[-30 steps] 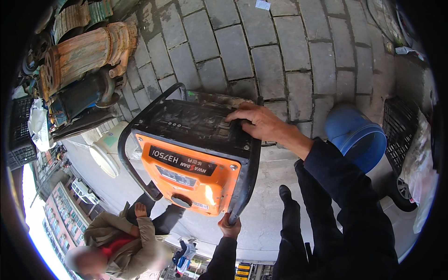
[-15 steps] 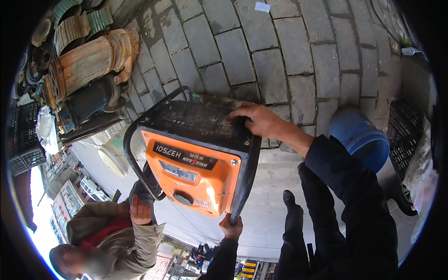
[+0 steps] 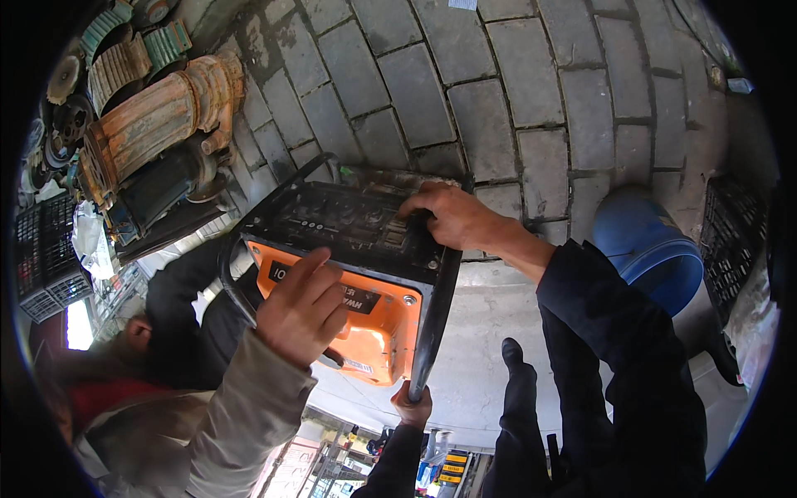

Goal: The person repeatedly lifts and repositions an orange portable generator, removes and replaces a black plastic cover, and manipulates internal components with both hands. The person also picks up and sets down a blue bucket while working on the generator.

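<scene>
Orange and black, the generator [image 3: 365, 274] is sitting at the middle of the view, between the person's two hands. The left hand [image 3: 413, 406] is gripping the black tube of the frame [image 3: 433, 332] at its near lower corner; the fingers are closing around it, partly hidden behind the tube. The right hand [image 3: 457, 217] is reaching across the far corner; its fingers are bending, partly open, the fingertips touching the control panel [image 3: 332, 214] and the thumb standing apart. A co-worker's hand [image 3: 303, 311] is extending one finger over the orange top, the others curling; whether it is touching cannot be told. Paving stones [image 3: 490, 116] are extending beyond the panel edge. Pale floor [image 3: 477, 332] is lying between the frame and the person's shoe [image 3: 513, 353]. A blue bucket [image 3: 635, 224] is bounding the right side, well apart; rusty machinery [image 3: 158, 120] is bounding the left.
</scene>
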Demonstrator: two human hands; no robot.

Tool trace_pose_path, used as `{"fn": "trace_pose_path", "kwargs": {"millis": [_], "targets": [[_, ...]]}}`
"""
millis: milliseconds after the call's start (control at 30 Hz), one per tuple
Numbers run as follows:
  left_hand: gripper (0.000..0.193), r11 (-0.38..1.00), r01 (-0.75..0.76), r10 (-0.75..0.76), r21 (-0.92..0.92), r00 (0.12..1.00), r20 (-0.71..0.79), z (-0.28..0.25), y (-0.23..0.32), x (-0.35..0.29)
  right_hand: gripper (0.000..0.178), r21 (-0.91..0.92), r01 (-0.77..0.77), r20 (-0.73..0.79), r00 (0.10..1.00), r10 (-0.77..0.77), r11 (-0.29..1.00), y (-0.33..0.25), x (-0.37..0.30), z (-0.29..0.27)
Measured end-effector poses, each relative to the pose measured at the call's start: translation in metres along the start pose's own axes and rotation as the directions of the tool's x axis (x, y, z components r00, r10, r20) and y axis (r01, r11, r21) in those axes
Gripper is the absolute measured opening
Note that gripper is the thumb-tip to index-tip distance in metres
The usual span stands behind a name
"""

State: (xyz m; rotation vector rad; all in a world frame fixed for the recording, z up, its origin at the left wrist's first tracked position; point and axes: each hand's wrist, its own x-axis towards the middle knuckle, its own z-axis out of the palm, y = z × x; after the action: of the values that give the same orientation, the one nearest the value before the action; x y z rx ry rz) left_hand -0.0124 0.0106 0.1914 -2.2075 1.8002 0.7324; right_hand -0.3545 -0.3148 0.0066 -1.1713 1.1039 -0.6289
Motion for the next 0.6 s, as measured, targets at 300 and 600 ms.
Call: {"fn": "trace_pose_path", "kwargs": {"millis": [300, 600], "targets": [[0.022, 0.999, -0.038, 0.038, 0.020, 0.999, -0.032, 0.006, -0.014, -0.006, 0.044, 0.146, 0.108, -0.162, 0.983, -0.084, 0.983, 0.005, -0.008, 0.007], [0.026, 0.991, -0.082, 0.086, 0.102, 0.996, -0.038, 0.006, -0.013, -0.007, 0.043, 0.198, 0.114, -0.162, 0.983, -0.082, 0.974, 0.010, -0.009, 0.009]]}}
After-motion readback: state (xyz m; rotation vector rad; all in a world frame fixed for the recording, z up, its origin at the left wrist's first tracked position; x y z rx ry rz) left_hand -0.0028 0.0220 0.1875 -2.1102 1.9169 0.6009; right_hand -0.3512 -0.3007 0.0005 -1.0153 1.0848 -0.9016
